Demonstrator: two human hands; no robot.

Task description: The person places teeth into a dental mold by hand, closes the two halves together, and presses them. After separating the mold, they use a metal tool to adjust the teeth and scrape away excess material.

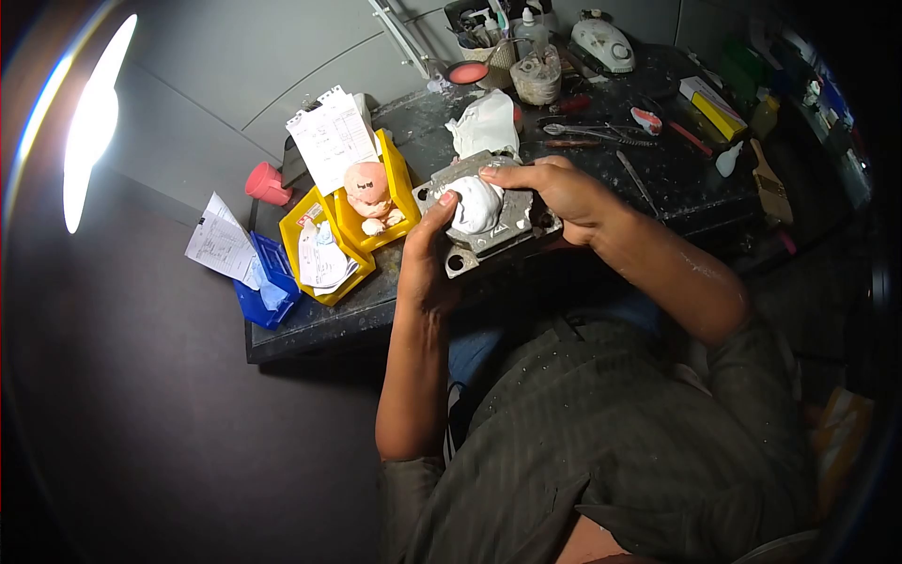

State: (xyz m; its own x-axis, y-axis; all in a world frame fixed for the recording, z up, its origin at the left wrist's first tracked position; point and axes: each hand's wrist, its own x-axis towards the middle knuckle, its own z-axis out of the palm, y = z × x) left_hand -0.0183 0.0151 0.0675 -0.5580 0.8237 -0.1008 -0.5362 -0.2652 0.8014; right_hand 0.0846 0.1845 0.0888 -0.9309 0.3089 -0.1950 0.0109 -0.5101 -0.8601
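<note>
A grey metal dental flask [455,260] with holes at its corners is held up at the table's near edge. A rounded white lump of putty or plaster [478,208] sits in its middle. My left hand [431,258] grips the flask's left side, its thumb pressed on the white lump. My right hand [568,199] holds the flask's right side, with the thumb reaching over the top by the lump. The fingers under the flask are hidden. Just behind it lies a crumpled white sheet [486,122].
Left on the black table [329,331] stand yellow bins [403,188] with papers and a pink plaster model [367,183], and a blue bin [256,297]. Tweezers [587,131], a knife [637,181], a burner pot [536,77] and a yellow box [716,113] lie at the back and right.
</note>
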